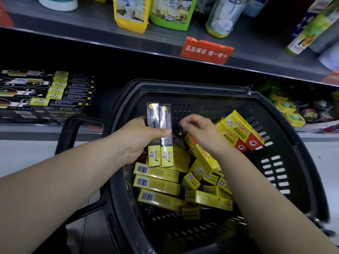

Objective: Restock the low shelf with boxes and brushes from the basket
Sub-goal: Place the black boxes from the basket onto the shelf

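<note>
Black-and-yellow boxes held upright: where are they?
Head view, centre: the left hand grips the two black-and-yellow boxes side by side over the black basket, just left of the right hand.

A shop: stocked shelves (pixel 88 29), red shelf tag (pixel 206 50), shopping basket (pixel 185 87).

Black, slot-patterned basket (pixel 286 143). Inside it, yellow boxes (pixel 159 186) with white barcode patches; at its right wall, yellow-and-red boxes (pixel 238 129). Over its middle, held pair (pixel 153 116) — black with yellow lower ends. Left of basket, shelf boxes (pixel 73 92) likewise black with yellow ends. Above it, red sign (pixel 206 50) with white characters — higher still, yellow pouch (pixel 131 15) and green pouch (pixel 170 15).
</note>
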`<state>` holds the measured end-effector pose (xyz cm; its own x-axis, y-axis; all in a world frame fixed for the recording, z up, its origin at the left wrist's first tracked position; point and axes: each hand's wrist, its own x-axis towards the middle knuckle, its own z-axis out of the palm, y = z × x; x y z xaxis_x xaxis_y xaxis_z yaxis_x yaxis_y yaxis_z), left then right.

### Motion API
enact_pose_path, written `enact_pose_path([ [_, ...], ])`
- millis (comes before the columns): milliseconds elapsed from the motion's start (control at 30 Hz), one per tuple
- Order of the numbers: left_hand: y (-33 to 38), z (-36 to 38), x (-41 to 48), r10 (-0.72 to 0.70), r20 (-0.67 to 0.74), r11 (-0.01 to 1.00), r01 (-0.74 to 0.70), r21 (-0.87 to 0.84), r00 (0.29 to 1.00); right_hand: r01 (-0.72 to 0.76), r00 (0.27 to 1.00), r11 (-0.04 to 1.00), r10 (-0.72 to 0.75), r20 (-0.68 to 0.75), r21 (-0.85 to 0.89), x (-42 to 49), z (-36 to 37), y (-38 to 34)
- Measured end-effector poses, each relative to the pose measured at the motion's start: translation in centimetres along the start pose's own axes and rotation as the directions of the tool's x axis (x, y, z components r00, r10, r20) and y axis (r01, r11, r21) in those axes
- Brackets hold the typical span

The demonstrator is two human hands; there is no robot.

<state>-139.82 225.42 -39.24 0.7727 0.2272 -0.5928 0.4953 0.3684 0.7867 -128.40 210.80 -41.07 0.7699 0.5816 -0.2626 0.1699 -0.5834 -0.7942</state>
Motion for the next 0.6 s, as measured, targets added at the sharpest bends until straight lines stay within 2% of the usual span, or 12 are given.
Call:
enact_pose_path([
  [33, -0.1, -0.1, 0.0, 0.0, 0.018, 1.0, 0.0, -0.004, 1.0, -0.033, 0.999, 0.957, 0.027, -0.024, -0.289, 0.4, -0.3, 1.1],
  [67, -0.1, -0.2, 0.0, 0.006, 0.031, 1.0, -0.005, -0.005, 0.999, -0.086, 0.996, 0.848, 0.087, -0.023, -0.523, 0.6, -0.5, 2.4],
  [100, 0.0, -0.2, -0.1, 0.014, 0.037, 1.0, -0.014, -0.005, 0.999, -0.133, 0.987, 0.74, 0.158, -0.022, -0.659, 0.5, -0.4, 3.7],
  [133, 0.0, -0.2, -0.1, 0.017, 0.034, 1.0, -0.017, -0.008, 0.999, -0.165, 0.977, 0.678, 0.211, -0.025, -0.716, 0.3, -0.1, 4.8],
  [200, 0.0, -0.2, 0.0, 0.031, 0.024, 0.999, -0.031, -0.018, 0.999, -0.201, 0.97, 0.684, 0.241, -0.044, -0.702, -0.1, 0.3, 6.6],
  [333, -0.1, -0.2, 0.3, 0.047, -0.011, 0.998, -0.047, -0.031, 0.999, -0.182, 0.983, 0.85, 0.162, -0.083, -0.494, 0.4, 0.0, 6.6],
  [433, -0.4, -0.2, 0.6, 0.052, -0.038, 0.998, -0.053, -0.022, 0.998, -0.104, 0.99, 0.934, 0.132, 0.058, -0.342, 0.4, 1.6, 5.4],
  [500, -0.4, -0.1, 0.7, 0.054, -0.053, 0.998, -0.056, -0.035, 0.997, -0.063, 0.972, 0.921, 0.143, 0.184, -0.385, -0.2, 3.9, 5.4],
  [600, -0.4, -0.1, 0.8, 0.064, -0.056, 0.997, -0.066, -0.03, 0.996, 0.029, 0.919, 0.815, 0.206, 0.336, -0.579, -1.0, 7.0, 6.7],
])
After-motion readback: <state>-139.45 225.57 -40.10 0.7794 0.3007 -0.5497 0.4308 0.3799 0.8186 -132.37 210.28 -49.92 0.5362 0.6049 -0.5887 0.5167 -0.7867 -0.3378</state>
